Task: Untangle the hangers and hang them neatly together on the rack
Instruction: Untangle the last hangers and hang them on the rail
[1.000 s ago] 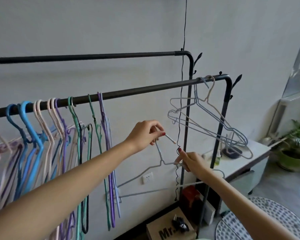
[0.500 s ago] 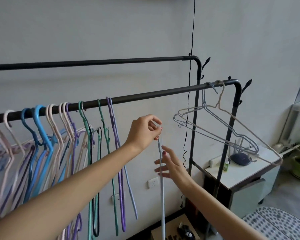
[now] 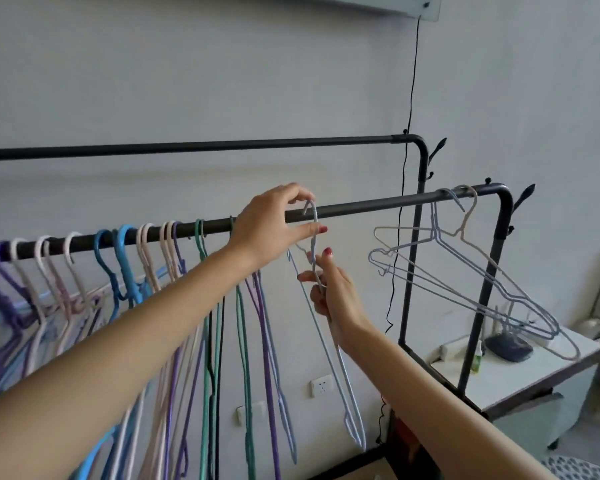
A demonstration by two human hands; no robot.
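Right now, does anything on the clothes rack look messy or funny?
Yes. Two thin wire hangers, pale blue and beige, hang tangled at the right end of the front black metal rail, tilted and far from the tidy colourful bunch of hangers on the left.

No readable writing in view.

Nothing bears legible text, label, brand, number or sign; the small green bottle (image 3: 477, 359) on the counter (image 3: 534, 370) may carry a label, but it is too small to read.

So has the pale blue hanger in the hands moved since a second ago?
Yes. The pale blue hanger has gone up: its hook, earlier well below the front rail, is now at it, pinched by the left hand.
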